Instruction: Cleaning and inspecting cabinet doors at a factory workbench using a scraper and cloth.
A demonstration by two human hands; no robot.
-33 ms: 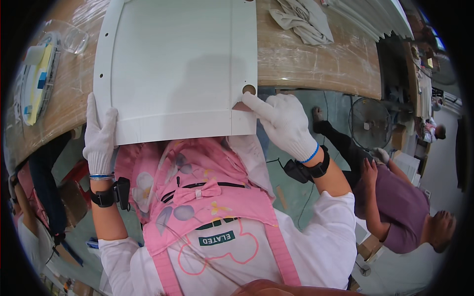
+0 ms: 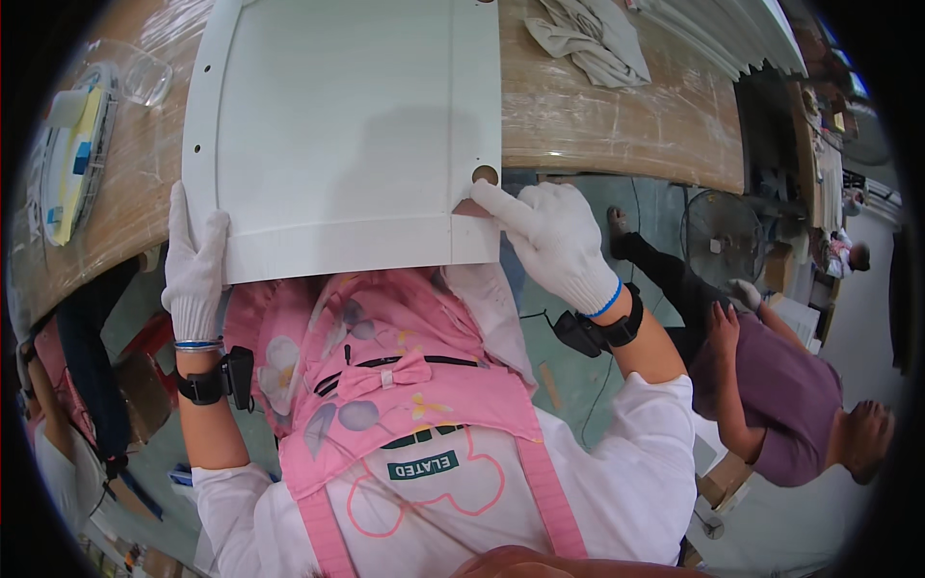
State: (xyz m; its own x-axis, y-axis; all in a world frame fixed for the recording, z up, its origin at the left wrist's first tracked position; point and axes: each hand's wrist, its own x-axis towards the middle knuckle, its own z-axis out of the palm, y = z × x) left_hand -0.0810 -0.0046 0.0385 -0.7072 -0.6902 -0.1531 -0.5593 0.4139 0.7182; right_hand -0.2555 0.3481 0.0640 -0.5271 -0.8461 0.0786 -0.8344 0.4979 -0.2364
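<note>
My left hand (image 2: pixel 196 262) clasps white panel (image 2: pixel 318 116); my right hand (image 2: pixel 559 236) pinches brown sheet (image 2: pixel 470 207).
Upper-left tray (image 2: pixel 108 118) holds yellow sheet (image 2: pixel 69 197); upper right, tabletop (image 2: pixel 607 125) spreads beyond panel's edge.

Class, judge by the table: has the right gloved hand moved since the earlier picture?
No: against the table, the right hand shows no visible shift in any direction, near the round hole in the white panel.

room to pass r of white panel (image 2: pixel 318 106), nearside of crumpled cloth (image 2: pixel 590 43); on l, clear cup (image 2: pixel 146 79) & yellow-lined tray (image 2: pixel 108 111) obstruct.
</note>
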